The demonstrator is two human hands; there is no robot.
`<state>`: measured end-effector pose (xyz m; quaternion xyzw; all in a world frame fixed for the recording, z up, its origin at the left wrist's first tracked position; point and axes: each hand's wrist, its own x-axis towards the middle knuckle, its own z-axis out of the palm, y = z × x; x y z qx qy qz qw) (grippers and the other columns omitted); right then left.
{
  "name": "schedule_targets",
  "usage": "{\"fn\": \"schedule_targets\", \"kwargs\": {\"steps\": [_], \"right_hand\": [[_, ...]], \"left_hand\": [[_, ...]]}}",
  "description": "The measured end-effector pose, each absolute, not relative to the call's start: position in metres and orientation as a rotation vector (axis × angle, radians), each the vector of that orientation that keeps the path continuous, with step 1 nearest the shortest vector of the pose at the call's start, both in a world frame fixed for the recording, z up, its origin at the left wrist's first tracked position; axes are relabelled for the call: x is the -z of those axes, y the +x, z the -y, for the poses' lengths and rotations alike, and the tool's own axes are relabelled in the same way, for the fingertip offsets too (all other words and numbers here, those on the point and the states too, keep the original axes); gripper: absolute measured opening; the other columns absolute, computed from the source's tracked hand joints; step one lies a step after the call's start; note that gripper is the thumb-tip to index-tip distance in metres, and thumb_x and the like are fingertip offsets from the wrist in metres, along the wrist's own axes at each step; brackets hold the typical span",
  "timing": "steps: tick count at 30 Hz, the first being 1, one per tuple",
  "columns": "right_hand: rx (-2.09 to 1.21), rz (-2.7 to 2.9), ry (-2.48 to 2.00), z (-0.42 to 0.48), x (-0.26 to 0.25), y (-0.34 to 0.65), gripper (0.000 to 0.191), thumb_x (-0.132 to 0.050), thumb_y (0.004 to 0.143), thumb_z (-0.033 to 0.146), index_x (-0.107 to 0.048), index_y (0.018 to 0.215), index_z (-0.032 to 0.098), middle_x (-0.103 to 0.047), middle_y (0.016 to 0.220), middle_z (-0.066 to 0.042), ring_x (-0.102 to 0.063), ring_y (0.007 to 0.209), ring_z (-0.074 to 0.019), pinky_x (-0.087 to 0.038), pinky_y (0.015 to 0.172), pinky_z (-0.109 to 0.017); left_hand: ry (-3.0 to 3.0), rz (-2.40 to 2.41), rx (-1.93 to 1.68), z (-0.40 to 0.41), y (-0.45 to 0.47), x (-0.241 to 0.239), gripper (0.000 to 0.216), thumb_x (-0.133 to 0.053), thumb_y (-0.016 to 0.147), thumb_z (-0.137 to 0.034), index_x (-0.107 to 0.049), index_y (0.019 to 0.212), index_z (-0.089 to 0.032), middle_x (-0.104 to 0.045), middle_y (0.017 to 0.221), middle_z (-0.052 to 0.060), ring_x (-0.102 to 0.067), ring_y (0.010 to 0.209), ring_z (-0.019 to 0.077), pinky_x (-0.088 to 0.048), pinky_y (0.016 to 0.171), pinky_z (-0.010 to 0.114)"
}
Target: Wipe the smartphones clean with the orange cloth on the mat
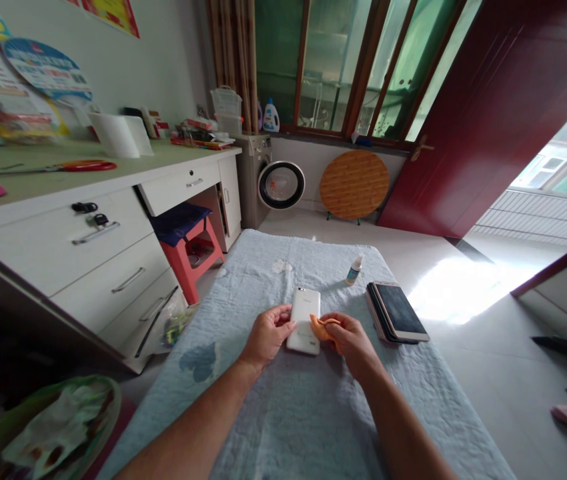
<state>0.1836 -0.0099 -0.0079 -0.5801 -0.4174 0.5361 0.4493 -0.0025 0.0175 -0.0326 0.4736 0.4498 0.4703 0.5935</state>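
A white phone [304,319] lies back-up on a pale blue towel-covered table [283,413]. My left hand [268,333] grips its left edge with thumb and curled fingers. My right hand [346,337] sits at the phone's right edge, pinching a small orange cloth [319,327] that touches the phone. Both forearms reach in from the bottom of the view.
A stack of phones [396,311] lies to the right, a small dropper bottle [354,270] beyond it. White drawers [88,260] and a red stool [188,247] stand left, a bin with tissue [48,427] at bottom left. A washing machine [271,180] and round wooden board [353,184] stand at the back.
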Motion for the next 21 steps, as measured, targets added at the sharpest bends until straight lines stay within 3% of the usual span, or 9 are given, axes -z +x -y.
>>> {"fn": "schedule_targets", "kwargs": {"steps": [7, 12, 16, 21], "right_hand": [[-1.206, 1.156, -1.567, 0.008, 0.011, 0.195, 0.022, -0.057, 0.065, 0.028, -0.07, 0.076, 0.015, -0.053, 0.05, 0.003, -0.04, 0.042, -0.0083, -0.026, 0.043, -0.021], [-1.148, 1.182, -1.586, 0.006, 0.012, 0.197, 0.023, -0.055, 0.065, 0.028, -0.07, 0.076, 0.014, -0.056, 0.053, 0.001, -0.044, 0.045, -0.0099, -0.028, 0.042, -0.021], [-1.129, 1.151, -1.608, 0.004, 0.012, 0.199, 0.025, -0.054, 0.065, 0.031, -0.069, 0.077, 0.014, -0.056, 0.053, 0.001, -0.044, 0.043, -0.0102, -0.029, 0.041, -0.021], [-1.07, 1.204, -1.648, 0.006, 0.009, 0.199, 0.022, -0.055, 0.064, 0.027, -0.07, 0.074, 0.014, -0.056, 0.054, 0.0, -0.045, 0.046, -0.0105, -0.029, 0.043, -0.021]], "left_hand": [[1.341, -1.054, -0.951, -0.013, 0.0, 0.032, 0.053, -0.07, 0.067, -0.026, -0.06, 0.117, -0.011, -0.072, 0.101, 0.011, -0.068, 0.09, 0.0222, -0.055, 0.078, 0.033], [1.625, -1.187, -0.9, -0.004, 0.005, 0.023, 0.046, -0.067, 0.069, -0.02, -0.064, 0.115, -0.019, -0.072, 0.097, 0.004, -0.068, 0.078, 0.0183, -0.055, 0.072, 0.028], [1.73, -1.276, -0.833, 0.004, 0.008, 0.016, 0.051, -0.072, 0.067, -0.024, -0.063, 0.117, -0.017, -0.069, 0.099, 0.006, -0.064, 0.07, 0.0161, -0.053, 0.069, 0.027], [1.882, -1.238, -0.771, 0.009, 0.009, 0.016, 0.06, -0.076, 0.062, -0.025, -0.059, 0.12, -0.021, -0.062, 0.108, 0.005, -0.062, 0.086, 0.0198, -0.052, 0.076, 0.029]]}}
